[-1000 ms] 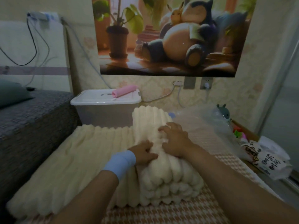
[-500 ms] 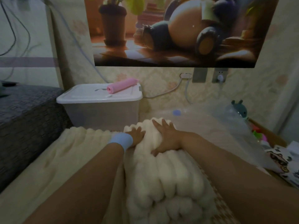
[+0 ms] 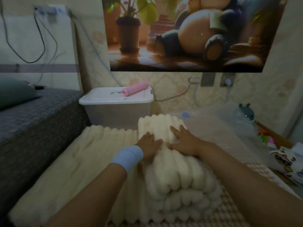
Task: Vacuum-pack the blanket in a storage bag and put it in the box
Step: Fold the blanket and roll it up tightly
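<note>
L hand [image 3: 148, 143] & R hand [image 3: 183, 141] flat, fingers spread, pressing folded blanket [image 3: 177, 177] just in front of box [image 3: 118, 110]. Soft, bulky, springy, prob. light; best gripped under folded ends.

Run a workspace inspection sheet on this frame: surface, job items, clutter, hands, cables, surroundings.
Surface: checked cover, mostly hidden under the blanket.
Job's things: cream ribbed blanket, right part rolled up, left part spread flat; clear storage bag beyond it at right, blanket not in it; box behind, white lid on.
Clutter: pink roll on the lid; teal toy and printed bag at right.
Hands: left hand and right hand press flat on the rolled part; blue wristband on left wrist.
Cables: white cable right of the box; black cable upper left.
Surroundings: cartoon poster; grey padded furniture at left.
</note>
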Tool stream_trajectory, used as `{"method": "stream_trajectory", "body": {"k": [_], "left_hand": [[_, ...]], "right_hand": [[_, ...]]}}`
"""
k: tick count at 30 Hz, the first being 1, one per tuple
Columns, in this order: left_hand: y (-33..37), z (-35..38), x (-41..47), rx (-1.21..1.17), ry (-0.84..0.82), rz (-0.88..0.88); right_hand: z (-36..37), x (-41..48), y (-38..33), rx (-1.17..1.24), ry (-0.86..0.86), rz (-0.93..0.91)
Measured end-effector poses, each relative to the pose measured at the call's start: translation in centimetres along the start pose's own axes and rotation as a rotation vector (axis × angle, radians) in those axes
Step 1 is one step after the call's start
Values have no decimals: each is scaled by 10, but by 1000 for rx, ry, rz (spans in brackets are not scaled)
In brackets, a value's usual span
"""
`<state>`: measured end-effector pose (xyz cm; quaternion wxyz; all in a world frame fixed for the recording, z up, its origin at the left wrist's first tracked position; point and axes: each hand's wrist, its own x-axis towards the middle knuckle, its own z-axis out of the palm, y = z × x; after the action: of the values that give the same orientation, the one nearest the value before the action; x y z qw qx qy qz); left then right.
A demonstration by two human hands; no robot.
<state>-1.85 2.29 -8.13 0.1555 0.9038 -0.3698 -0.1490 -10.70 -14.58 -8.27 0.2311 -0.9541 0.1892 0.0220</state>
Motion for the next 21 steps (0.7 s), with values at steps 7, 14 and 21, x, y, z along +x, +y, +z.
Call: {"method": "stream_trajectory", "body": {"k": [7, 14, 21], "left_hand": [[-1, 43, -61, -104, -200, 21], [21, 29, -93, 176, -26, -70], [43, 47, -103, 95, -215, -54]], "right_hand": [[45, -58, 12, -76, 13, -23], [54, -103, -9, 30, 168, 83], [41, -118, 5, 363, 364, 116]]}}
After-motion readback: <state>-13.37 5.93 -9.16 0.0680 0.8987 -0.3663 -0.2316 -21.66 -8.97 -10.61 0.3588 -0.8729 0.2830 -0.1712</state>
